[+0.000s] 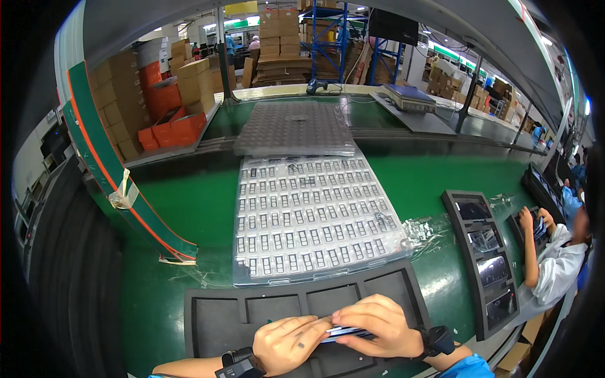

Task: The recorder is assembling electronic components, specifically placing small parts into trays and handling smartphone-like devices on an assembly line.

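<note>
Over the dark foam tray (217, 315) in front of me, both hands hold a slim, phone-like device (345, 334) nearly edge-on, so its face is mostly hidden. My left hand (287, 345) closes around its left end, fingers bent over the top. On the other end my right hand (381, 327) grips it between thumb and fingers. The tray's visible compartments hold nothing large. Just beyond it lies a clear plastic tray (321, 275) with rows of small dark-framed rectangular parts.
Stacked clear trays (296, 129) lie behind the parts tray. A taped green post (129, 198) rises at left. At right, a foam tray holding dark-screened phones (493, 271) lies near a co-worker's arm (532, 252). A scanner (317, 85) stands at the back.
</note>
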### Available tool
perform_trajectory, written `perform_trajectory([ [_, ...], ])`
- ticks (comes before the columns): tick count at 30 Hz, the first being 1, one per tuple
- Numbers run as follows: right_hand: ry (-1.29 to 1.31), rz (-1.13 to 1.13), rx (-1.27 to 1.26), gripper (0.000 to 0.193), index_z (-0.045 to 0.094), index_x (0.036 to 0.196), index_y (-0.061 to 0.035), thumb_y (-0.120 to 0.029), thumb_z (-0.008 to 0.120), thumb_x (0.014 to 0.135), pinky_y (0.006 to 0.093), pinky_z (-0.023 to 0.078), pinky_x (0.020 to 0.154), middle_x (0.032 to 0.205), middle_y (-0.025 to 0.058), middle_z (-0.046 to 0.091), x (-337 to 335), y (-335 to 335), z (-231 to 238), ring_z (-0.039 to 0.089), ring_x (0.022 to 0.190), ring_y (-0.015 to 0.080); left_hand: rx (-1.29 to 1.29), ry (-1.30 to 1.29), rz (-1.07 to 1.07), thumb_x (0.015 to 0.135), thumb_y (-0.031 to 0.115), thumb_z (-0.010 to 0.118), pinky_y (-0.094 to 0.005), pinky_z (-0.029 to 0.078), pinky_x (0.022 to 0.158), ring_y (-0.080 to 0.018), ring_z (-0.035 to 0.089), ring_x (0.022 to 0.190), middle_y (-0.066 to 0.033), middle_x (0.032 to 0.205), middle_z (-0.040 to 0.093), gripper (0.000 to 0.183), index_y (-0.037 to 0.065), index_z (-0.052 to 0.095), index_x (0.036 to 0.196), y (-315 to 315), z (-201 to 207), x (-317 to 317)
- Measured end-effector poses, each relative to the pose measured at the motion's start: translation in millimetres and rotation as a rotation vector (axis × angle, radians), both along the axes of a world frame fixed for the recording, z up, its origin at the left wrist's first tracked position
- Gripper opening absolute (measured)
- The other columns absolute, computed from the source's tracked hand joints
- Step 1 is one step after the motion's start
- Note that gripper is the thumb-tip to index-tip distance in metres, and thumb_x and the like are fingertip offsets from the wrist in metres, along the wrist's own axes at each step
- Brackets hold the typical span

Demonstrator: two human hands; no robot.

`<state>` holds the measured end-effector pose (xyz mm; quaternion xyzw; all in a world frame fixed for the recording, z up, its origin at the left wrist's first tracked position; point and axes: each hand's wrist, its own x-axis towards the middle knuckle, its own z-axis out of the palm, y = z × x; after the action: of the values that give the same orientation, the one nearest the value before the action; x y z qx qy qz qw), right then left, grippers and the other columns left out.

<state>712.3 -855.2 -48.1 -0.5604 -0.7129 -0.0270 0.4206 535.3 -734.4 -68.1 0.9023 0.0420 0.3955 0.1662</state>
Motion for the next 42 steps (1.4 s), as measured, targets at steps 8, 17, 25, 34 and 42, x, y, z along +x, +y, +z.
perform_trajectory([
  [8, 0.356, 0.029, -0.031, 0.025, 0.064, 0.102, -0.0014, 0.001, 0.075, 0.079, 0.0316, 0.054, 0.07, 0.096, 0.0109, 0.071, 2, -15, -1, 0.069, 0.079, 0.0227, 0.013, 0.019, -0.058, 0.08, 0.007, 0.072, -0.0345, 0.057, 0.077, -0.0254, 0.07, 0.085, -0.0094, 0.092, 0.071, 0.016, 0.005, 0.067, 0.096, -1, 7, 5],
  [17, 0.218, -0.012, -0.009, 0.024, 0.07, 0.097, -0.0003, 0.006, 0.075, 0.075, 0.0295, 0.055, 0.068, 0.087, 0.0099, 0.072, 25, -15, -9, 0.071, 0.077, 0.0223, -0.166, 0.112, 0.04, 0.083, 0.007, 0.07, -0.0326, 0.055, 0.07, -0.0242, 0.07, 0.08, -0.0071, 0.093, 0.072, 0.016, 0.009, 0.068, 0.099, 5, 6, 1],
  [25, 0.172, -0.037, 0.045, 0.024, 0.072, 0.091, -0.002, 0.01, 0.074, 0.07, 0.0286, 0.054, 0.066, 0.086, 0.007, 0.073, 20, -17, -19, 0.071, 0.077, 0.0203, -0.089, 0.047, 0.003, 0.082, 0.006, 0.071, -0.0322, 0.055, 0.067, -0.0232, 0.07, 0.077, -0.0066, 0.092, 0.072, 0.026, 0.008, 0.065, 0.108, 8, 2, 0],
  [34, -0.369, -0.126, 0.087, 0.033, 0.068, 0.081, -0.0136, -0.043, 0.08, 0.071, 0.0255, 0.041, 0.066, 0.098, -0.0029, 0.07, 24, -17, -14, 0.062, 0.083, 0.0112, -0.086, -0.006, -0.013, 0.079, 0.005, 0.074, -0.0259, 0.054, 0.06, -0.0168, 0.071, 0.074, -0.0026, 0.09, 0.074, 0.015, 0.006, 0.064, 0.091, 14, 5, 5],
  [42, -0.284, -0.153, 0.107, 0.031, 0.07, 0.085, -0.015, -0.039, 0.082, 0.071, 0.0276, 0.043, 0.069, 0.099, -0.0062, 0.069, 15, -11, -9, 0.062, 0.082, 0.0139, 0.005, 0.032, -0.073, 0.076, 0.014, 0.078, -0.0264, 0.057, 0.07, -0.0159, 0.072, 0.087, 0.0008, 0.095, 0.074, 0.02, 0.01, 0.071, 0.095, 11, 2, 1],
])
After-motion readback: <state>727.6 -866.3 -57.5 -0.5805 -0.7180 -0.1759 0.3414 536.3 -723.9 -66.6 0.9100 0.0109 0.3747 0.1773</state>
